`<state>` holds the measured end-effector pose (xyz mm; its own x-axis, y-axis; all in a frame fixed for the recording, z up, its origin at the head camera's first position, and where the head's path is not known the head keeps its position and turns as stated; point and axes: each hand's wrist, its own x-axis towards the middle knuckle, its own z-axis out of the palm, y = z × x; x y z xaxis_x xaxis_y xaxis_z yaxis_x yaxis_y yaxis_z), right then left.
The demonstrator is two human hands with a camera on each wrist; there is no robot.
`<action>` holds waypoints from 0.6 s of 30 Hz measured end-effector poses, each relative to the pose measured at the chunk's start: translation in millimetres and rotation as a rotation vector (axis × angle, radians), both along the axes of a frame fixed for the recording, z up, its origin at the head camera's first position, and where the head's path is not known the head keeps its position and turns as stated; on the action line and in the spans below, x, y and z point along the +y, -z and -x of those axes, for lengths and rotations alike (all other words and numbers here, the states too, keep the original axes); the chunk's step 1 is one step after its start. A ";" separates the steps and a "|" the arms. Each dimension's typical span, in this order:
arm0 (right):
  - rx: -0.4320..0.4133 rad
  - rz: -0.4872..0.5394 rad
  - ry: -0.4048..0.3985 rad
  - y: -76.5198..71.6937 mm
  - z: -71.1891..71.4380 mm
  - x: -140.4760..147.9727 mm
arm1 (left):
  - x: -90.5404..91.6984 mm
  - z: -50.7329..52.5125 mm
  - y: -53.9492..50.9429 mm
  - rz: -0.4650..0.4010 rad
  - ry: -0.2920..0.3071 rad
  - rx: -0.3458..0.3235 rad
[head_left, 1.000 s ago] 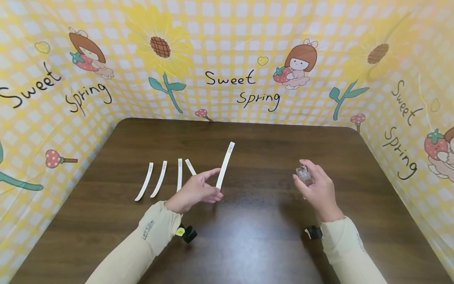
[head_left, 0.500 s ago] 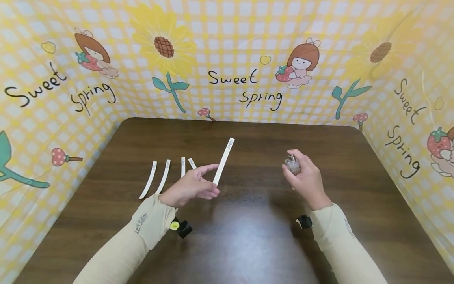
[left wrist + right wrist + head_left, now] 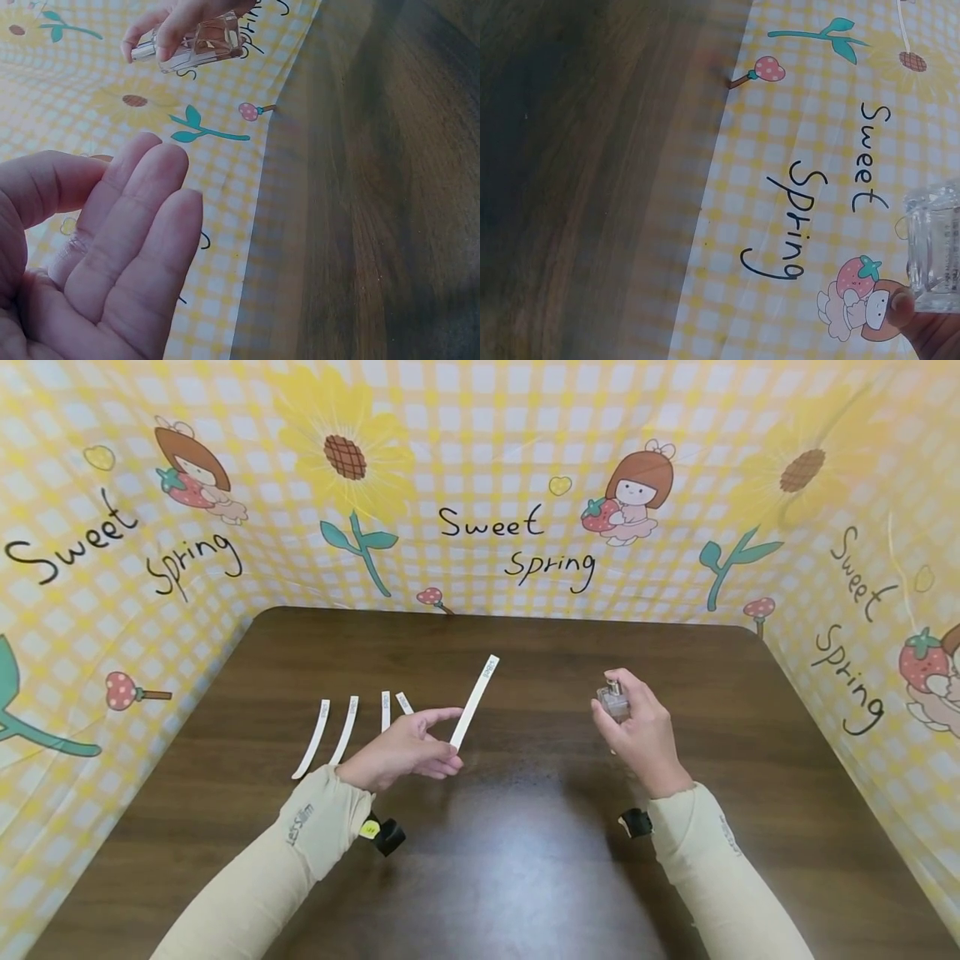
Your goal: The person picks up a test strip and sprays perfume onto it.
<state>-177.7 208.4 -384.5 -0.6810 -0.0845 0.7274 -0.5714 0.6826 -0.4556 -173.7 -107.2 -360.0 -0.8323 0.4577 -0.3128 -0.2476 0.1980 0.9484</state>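
Note:
My left hand (image 3: 408,749) pinches the lower end of a white paper strip (image 3: 475,702) with small print at its top; the strip slants up to the right. In the left wrist view the left fingers (image 3: 150,225) show, but the strip is hidden. Across from it, my right hand (image 3: 648,735) grips a clear glass perfume spray bottle (image 3: 613,702) above the table, its index finger on the metallic spray top. The bottle (image 3: 935,247) also shows at the right edge of the right wrist view. A wide gap separates bottle and strip.
On the brown wooden table (image 3: 525,877) several more white strips (image 3: 312,739) lie side by side at the left, some partly behind the left hand. Small droplets dot the tabletop between the hands. A yellow checked cloth (image 3: 495,460) walls the back and sides.
My right hand has moved left and slightly farther away with the perfume bottle, nearer the strip. The left hand has shifted slightly left, still holding its strip.

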 end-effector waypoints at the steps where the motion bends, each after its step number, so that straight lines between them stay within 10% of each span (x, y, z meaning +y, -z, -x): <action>1: -0.001 0.001 0.002 0.1 -0.2 -0.1 | 0.3 0.1 0.1 0.004 0.003 0.001; 18: 0.040 -0.046 -0.006 6.3 -13.7 6.1 | -0.2 4.8 11.8 0.011 -0.019 -0.034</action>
<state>-164.0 214.5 -390.8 -0.6506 -0.1225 0.7495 -0.5929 0.6986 -0.4005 -178.5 -107.5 -371.8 -0.8294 0.4382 -0.3464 -0.2839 0.2035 0.9370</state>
